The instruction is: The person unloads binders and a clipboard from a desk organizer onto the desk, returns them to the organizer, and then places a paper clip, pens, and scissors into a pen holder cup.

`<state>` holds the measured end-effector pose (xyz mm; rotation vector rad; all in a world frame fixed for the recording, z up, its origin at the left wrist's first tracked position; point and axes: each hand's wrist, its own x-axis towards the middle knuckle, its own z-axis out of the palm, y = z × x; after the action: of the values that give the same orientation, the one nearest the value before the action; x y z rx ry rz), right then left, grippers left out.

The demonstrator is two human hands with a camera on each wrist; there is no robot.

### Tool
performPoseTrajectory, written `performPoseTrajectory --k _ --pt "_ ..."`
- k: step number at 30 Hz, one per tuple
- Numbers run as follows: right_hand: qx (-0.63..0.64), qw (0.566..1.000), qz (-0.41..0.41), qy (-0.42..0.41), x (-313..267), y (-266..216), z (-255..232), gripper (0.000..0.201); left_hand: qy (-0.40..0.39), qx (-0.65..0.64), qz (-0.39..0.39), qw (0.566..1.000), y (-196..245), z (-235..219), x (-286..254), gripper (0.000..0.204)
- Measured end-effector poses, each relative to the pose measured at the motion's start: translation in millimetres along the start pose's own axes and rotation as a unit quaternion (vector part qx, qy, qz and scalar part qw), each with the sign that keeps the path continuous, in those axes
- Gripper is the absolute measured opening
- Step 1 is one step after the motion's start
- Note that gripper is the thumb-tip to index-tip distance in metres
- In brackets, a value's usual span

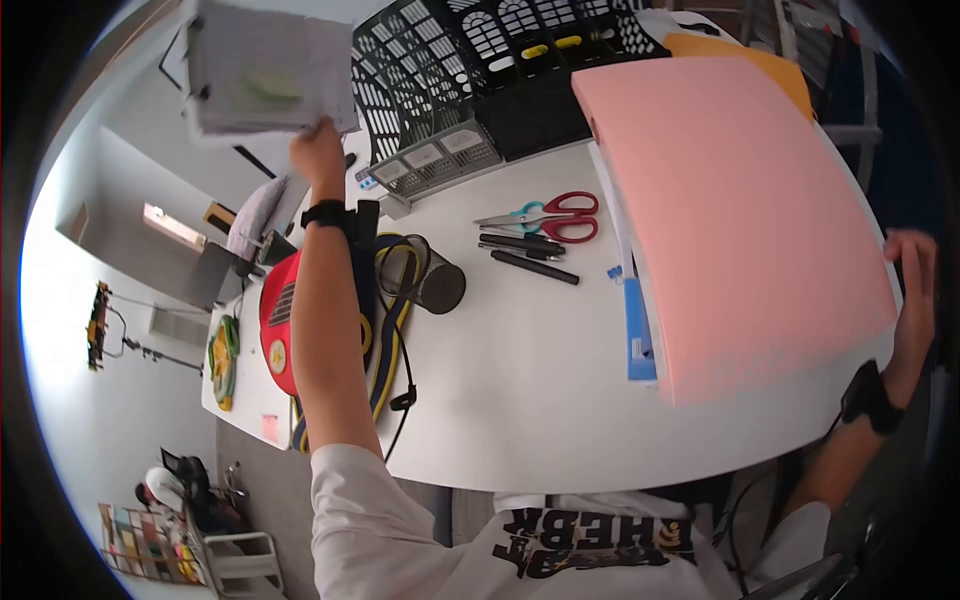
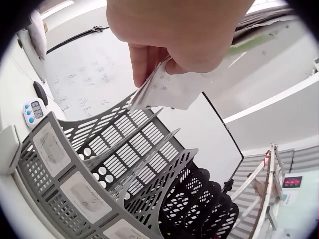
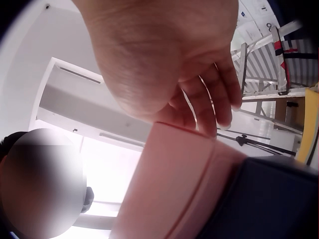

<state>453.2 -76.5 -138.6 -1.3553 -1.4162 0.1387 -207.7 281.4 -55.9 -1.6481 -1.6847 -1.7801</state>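
My left hand [image 1: 318,158] pinches a sheaf of papers [image 1: 265,65] at one edge, raised at the far left. In the left wrist view, the thumb and fingers grip the papers [image 2: 172,89] above a grey slotted file rack [image 2: 67,172] with upright dividers. A black file rack [image 1: 535,125] adjoins it. Over at the right, my right hand [image 1: 912,280] lies at the edge of a large pink folder [image 1: 740,230], its fingers fairly straight. The right wrist view has those fingers [image 3: 202,99] right at the rim of the pink folder [image 3: 164,174].
Red-handled scissors [image 1: 570,217] and several black pens [image 1: 535,267] lie mid-table. Left of them a mesh pen cup [image 1: 442,288] lies on its side, by a striped strap [image 1: 385,375] and a red bag [image 1: 278,320]. A blue folder [image 1: 637,335] shows under the pink one. A small timer [image 2: 35,112] stands beside the grey rack.
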Motion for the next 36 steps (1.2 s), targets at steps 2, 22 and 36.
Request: performPoseTrajectory --k 2,22,36 --pt "-0.016 1.0 -0.004 0.016 3.3 0.7 7.8 0.016 -0.005 0.146 0.034 0.989 -7.4 6.0 -0.8 0.032" --pt "0.077 0.992 0.099 -0.013 -1.2 -0.1 57.7 0.009 0.055 0.224 0.092 0.969 -48.7 36.5 -8.8 0.036" --pt "0.053 0.992 0.104 -0.053 -0.6 -2.8 52.2 0.006 -0.286 0.128 -0.091 0.945 -25.0 38.6 -19.2 0.036"
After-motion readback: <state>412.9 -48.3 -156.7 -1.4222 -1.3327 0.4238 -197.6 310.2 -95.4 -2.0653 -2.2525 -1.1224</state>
